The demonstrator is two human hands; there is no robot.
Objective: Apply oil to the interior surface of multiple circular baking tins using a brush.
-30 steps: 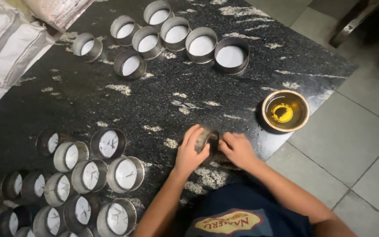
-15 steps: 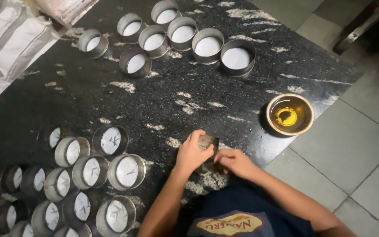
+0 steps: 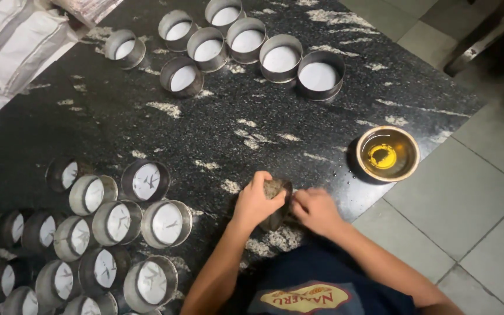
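Observation:
My left hand [image 3: 255,203] grips a small round metal tin [image 3: 277,193] tipped on its side, just above the black speckled stone slab [image 3: 217,128]. My right hand [image 3: 316,210] is pressed against the tin's open side, fingers curled at or inside its rim; what they do inside is hidden. A shallow metal bowl of yellow oil [image 3: 387,154] sits to the right of my hands, near the slab's edge.
Several round tins with white paper liners [image 3: 263,52] stand in a cluster at the far side of the slab. Many more tins [image 3: 112,227] crowd the near left. White sacks [image 3: 13,46] lie at the upper left. Grey floor tiles [image 3: 468,210] lie to the right.
Both hands stay on the same tin, shifting slightly while the right hand works at its opening. The view has drifted a little; the tins and bowl have not moved.

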